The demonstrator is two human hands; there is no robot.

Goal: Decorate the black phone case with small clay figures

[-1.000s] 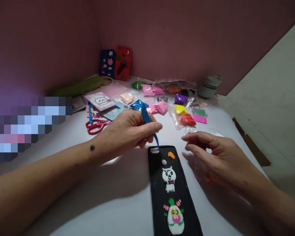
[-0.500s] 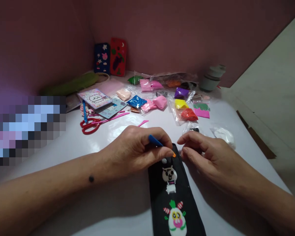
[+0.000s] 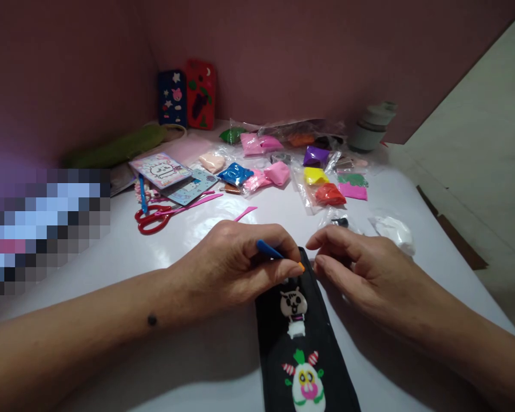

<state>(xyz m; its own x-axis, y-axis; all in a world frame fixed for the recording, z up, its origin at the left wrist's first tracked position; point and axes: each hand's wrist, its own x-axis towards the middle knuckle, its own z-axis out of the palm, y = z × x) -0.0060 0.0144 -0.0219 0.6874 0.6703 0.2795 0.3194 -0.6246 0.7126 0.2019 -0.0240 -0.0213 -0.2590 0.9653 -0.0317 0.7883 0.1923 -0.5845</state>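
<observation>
My left hand (image 3: 249,260) is closed in a pinch on a slim blue modelling tool (image 3: 268,249) above the far end of a long black case (image 3: 278,355). A small orange piece (image 3: 301,266) shows at the left fingertips; whether it belongs to the tool is unclear. My right hand (image 3: 360,263) hovers at the case's right edge, fingers slightly curled and apart, with nothing visible between them. On the case lie a pale animal-face figure (image 3: 293,306) with a white body and, nearer, a white clay figure (image 3: 308,383) with striped horns and green leaves. My left hand hides part of the far end.
Bags of coloured clay, among them a red one (image 3: 330,194) and a blue one (image 3: 235,174), lie across the back. Red-handled scissors (image 3: 152,220) and picture cards (image 3: 161,170) are at left. White clay (image 3: 397,234) sits at right; a jar (image 3: 372,127) stands behind.
The view has shifted slightly. My left hand keeps its pinch on the blue tool over the case's far end, and my right hand stays beside the case.
</observation>
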